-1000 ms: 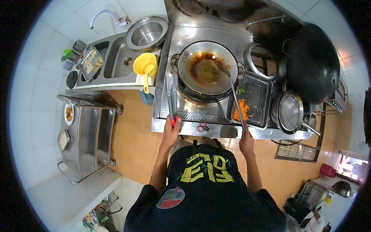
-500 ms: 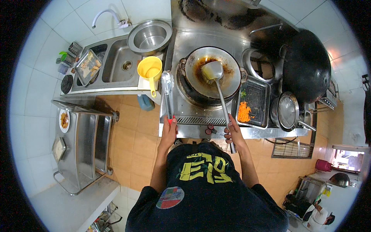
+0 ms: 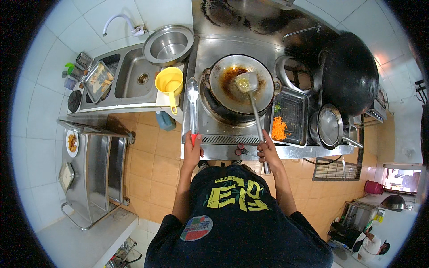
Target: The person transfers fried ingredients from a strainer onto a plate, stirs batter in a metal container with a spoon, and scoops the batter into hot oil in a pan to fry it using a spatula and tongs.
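Note:
My left hand is closed around the red end of metal tongs, which point away from me over the stove's left side, beside the wok. In my right hand is the long handle of a metal wok spatula. Its blade rests inside the wok, with some yellowish, shiny liquid on it. Brown oily residue coats the wok's bottom. Right of the wok, a metal tray holds shredded orange vegetable and a few green bits.
A yellow dipper and a steel basin stand by the sink on the left. Red-handled scissors lie at the stove's front edge. A strainer over a pot and a large black wok are rightward. Another person is far off.
The spatula blade has shifted slightly right within the wok and tipped, showing more of the liquid on it. The tongs look narrower. The whole view has moved a little.

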The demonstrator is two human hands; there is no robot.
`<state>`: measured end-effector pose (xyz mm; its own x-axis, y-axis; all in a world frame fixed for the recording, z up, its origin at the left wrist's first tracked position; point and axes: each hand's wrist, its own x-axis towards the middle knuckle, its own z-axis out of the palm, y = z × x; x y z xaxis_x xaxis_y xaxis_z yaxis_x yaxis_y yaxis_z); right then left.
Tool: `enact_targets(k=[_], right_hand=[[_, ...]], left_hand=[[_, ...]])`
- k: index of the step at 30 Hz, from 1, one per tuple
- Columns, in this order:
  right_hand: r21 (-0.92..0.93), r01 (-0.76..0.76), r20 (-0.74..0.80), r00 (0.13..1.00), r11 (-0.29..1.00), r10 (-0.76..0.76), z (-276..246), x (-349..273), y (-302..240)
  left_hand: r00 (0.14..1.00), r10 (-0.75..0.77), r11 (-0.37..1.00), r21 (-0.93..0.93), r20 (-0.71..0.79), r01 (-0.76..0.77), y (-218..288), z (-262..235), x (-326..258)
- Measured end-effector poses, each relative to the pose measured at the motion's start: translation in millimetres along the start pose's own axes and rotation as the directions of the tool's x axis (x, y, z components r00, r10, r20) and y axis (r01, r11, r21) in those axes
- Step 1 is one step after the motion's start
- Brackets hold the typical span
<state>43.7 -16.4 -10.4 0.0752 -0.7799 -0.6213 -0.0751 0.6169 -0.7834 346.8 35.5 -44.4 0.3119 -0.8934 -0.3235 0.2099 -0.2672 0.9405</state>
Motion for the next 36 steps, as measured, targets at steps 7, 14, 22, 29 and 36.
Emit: enact_targets(k=[7, 14, 22, 29, 36], right_hand=[[0.113, 0.057, 0.042, 0.997, 0.992, -0.062, -17, -2, -14], [-0.081, 0.102, -0.041, 0.994, 0.991, -0.106, -23, 12, 8], [0.184, -0.051, 0.168, 0.986, 0.982, 0.019, -14, -3, -11], [-0.149, 0.222, -0.015, 0.974, 0.964, -0.227, -38, 14, -1], [0.122, -0.069, 0.151, 0.987, 0.990, 0.050, -8, 7, -2]], left_hand=[[0.999, 0.044, 0.999, 0.024, -0.018, -0.044, -3, 6, -5], [0.999, 0.011, 1.000, -0.017, -0.043, -0.012, -11, 12, -7], [1.000, 0.017, 1.000, -0.012, -0.013, -0.017, 2, 23, -4], [1.000, 0.014, 0.999, 0.031, -0.020, -0.013, 0, 21, -5], [0.999, -0.005, 1.000, 0.020, -0.044, 0.005, -3, 26, -3]])
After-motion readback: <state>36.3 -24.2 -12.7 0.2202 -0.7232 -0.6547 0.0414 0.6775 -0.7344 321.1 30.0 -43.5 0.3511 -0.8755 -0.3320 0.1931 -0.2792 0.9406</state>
